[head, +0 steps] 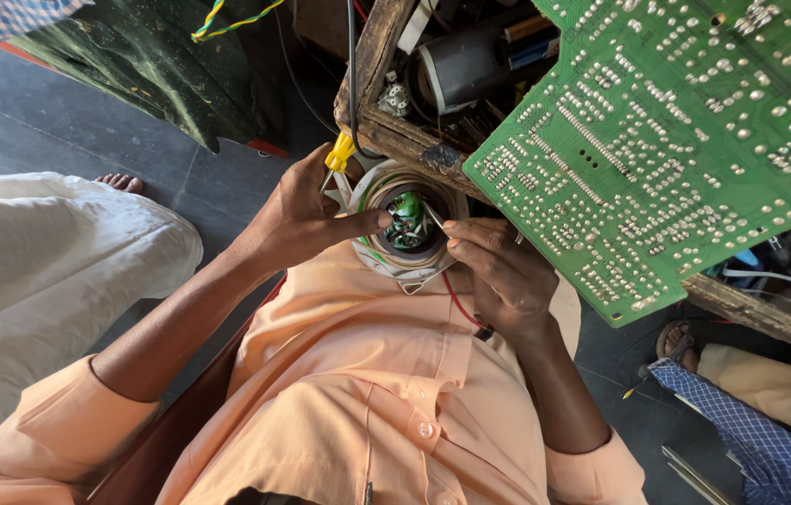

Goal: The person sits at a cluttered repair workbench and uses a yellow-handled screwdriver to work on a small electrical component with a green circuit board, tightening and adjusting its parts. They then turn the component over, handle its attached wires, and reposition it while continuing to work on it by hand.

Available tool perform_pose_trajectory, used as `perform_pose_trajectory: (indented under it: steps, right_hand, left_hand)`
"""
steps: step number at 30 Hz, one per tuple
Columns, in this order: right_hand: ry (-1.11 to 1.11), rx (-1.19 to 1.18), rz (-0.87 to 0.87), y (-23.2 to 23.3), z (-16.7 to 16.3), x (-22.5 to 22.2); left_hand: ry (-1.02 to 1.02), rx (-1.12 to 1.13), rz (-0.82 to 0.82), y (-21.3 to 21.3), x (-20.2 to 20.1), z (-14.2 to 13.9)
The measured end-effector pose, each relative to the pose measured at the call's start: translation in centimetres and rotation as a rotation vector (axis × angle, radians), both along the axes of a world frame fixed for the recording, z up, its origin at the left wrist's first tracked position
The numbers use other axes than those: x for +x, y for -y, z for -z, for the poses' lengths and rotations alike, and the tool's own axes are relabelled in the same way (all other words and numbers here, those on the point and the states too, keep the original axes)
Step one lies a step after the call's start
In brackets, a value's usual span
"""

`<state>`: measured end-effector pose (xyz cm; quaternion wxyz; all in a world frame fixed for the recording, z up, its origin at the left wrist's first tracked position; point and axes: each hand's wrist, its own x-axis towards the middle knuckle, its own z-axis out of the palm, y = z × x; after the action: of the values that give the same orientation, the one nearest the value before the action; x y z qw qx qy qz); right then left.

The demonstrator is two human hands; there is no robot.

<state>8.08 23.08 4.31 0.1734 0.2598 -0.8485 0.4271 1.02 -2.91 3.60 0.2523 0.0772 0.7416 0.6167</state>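
**Round housing held over the lap, 2 hands at work**

Item 1 — left hand (pixel 306 210): fingers curled round the rim of a white round housing (pixel 411 257), thumb laid flat across its front edge. Grip closed on the housing.

Item 2 — housing: held in the air above the lap, just below the edge of a wooden crate (pixel 395 131). Open face turned up to the camera. A dark well in the middle holds a small green part (pixel 406 221); detail there is too small to read.

Item 3 — right hand (pixel 500 276): fingers pinched together on a thin metal tool (pixel 434 218), tip reaching into the well beside the green part. A red wire (pixel 460 307) runs down past this hand.

Item 4 — yellow clip (pixel 339 152): just above the left hand, at the crate's corner, touching a black cable (pixel 351 75).

Item 5 — green board (pixel 667 140): large, solder side up, tilted over the crate at upper right — near the right hand, not touching it.

Item 6 — crate contents: a dark cylinder (pixel 465 61) and loose wires.

Item 7 — surroundings: orange shirt (pixel 358 393) below the hands; white cloth (pixel 30 281) at left; another person's sandalled foot (pixel 681 341) at right on the dark floor (pixel 58 131).
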Motion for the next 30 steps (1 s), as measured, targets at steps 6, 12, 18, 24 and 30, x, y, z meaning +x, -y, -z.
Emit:
perform_pose_trajectory:
  steps: [6,12,18,24,30]
  right_hand:
    - [0.046,-0.067,0.001,-0.2,-0.1,0.7]
    - [0.095,-0.142,0.085,-0.4,-0.5,1.5]
    - [0.121,-0.135,0.126,-0.5,-0.4,1.8]
    - [0.196,-0.258,0.197,0.0,0.0,2.5]
    - [0.225,-0.324,0.221,-0.3,0.8,3.4]
  left_hand:
    - [0.022,-0.012,-0.004,0.0,0.0,-0.1]
    - [0.013,0.090,-0.012,-0.4,-0.1,-0.8]
    - [0.037,0.051,0.011,-0.6,-0.3,-1.7]
    - [0.022,0.068,0.000,-0.4,-0.1,-1.6]
    - [0.022,-0.173,0.005,-0.3,0.2,-1.2]
